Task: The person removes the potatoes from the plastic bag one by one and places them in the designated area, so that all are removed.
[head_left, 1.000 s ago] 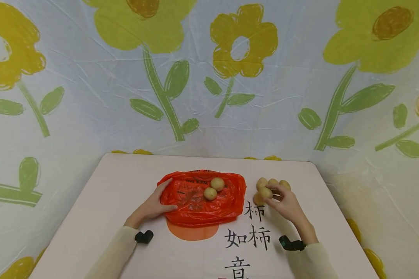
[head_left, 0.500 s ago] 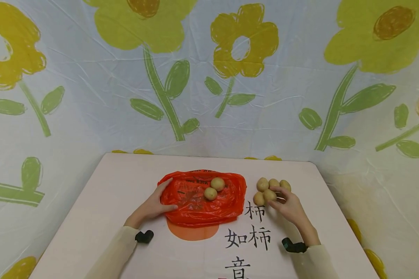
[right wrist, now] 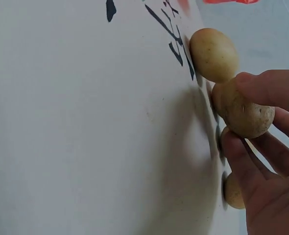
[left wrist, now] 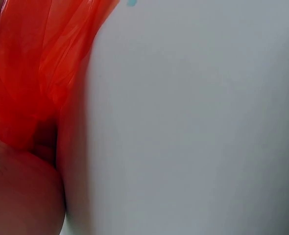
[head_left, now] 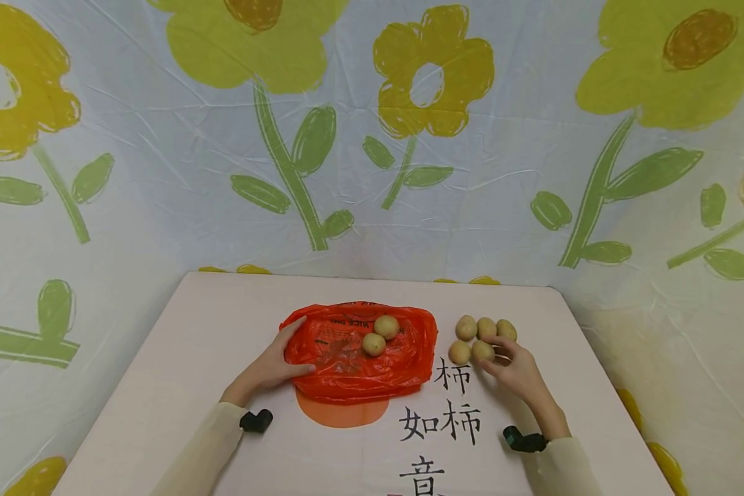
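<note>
In the head view a red plastic bag lies on the table, opened out, with a raised rim. Two small potatoes, a rear potato and a nearer potato, rest in it. My left hand holds the bag's left end, thumb toward the near rim and fingers at the far side; the left wrist view shows red plastic against the hand. My right hand pinches a potato between thumb and fingers. Beside it sits another potato, with three more behind, including a potato.
The pale table has black characters and an orange shape printed on it. A flower-patterned cloth hangs round its back and sides. Dark wrist cameras sit on both wrists.
My right hand has moved the pinched potato a little right and down, away from the neighbouring potatoes on its left. The left hand and bag look unmoved.
</note>
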{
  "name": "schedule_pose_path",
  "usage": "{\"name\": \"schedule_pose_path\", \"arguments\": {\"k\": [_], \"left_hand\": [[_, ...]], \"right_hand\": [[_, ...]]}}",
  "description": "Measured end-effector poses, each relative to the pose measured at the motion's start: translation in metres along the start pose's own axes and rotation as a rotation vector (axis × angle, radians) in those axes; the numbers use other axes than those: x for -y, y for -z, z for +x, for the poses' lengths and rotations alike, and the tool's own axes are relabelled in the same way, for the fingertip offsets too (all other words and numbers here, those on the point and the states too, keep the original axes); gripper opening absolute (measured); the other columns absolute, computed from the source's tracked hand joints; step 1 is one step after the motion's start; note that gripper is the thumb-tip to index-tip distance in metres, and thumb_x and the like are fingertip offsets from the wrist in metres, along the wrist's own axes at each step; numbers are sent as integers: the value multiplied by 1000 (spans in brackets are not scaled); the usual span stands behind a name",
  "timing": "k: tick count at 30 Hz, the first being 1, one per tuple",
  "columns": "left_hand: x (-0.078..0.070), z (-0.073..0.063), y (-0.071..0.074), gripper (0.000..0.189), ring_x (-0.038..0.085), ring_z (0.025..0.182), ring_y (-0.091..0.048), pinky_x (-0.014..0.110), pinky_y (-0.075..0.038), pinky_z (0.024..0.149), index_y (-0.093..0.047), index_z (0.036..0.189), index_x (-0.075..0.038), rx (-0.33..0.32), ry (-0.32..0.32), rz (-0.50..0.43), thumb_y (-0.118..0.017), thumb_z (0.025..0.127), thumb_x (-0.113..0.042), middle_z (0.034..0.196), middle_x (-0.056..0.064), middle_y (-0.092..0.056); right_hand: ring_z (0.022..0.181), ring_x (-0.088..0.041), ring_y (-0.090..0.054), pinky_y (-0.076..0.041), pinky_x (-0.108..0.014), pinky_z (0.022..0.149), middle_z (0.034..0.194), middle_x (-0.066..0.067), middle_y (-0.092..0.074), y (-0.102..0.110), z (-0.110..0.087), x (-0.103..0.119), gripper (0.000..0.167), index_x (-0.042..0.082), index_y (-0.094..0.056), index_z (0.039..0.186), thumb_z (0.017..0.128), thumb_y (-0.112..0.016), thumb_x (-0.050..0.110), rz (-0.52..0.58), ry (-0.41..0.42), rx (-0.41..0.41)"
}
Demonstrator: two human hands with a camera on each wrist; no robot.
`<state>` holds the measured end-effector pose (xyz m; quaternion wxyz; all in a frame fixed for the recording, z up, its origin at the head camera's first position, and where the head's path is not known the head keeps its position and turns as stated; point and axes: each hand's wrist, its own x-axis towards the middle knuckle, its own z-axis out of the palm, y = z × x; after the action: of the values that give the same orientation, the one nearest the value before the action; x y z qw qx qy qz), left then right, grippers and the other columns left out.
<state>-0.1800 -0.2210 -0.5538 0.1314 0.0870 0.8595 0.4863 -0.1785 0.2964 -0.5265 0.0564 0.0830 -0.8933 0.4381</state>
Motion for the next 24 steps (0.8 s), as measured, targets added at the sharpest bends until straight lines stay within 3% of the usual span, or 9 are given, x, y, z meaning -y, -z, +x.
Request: {"name": "schedule_pose_path", "arguments": {"k": [6, 13, 24], "left_hand": [[-1, 0, 0, 107, 43, 155, -21, 66, -35, 117, -17, 165, -30, 4, -3, -1, -84, 82, -43, 171, 10, -18], [0, -1, 2, 106, 45, 155, -18, 69, -29, 119, -15, 166, -25, 11, -53, -3, -83, 85, -39, 171, 13, -16], [-2, -2, 2, 107, 43, 156, -18, 68, -28, 120, -16, 165, -27, 9, -14, 7, -83, 84, -40, 171, 10, -16]], "right_hand": [[108, -43, -71, -61, -43, 91, 127, -29, -66, -1, -1, -6, 51, -7, -62, 128, 82, -84, 1, -20, -44, 16], [109, -44, -69, -59, -48, 92, 123, -30, -66, -1, -1, -6, 50, -5, -63, 129, 84, -83, 2, -53, -66, 17], [112, -45, -68, -58, -50, 95, 127, -30, -64, -1, -2, -5, 53, -3, -61, 133, 85, -83, 5, -58, -106, 31]]}}
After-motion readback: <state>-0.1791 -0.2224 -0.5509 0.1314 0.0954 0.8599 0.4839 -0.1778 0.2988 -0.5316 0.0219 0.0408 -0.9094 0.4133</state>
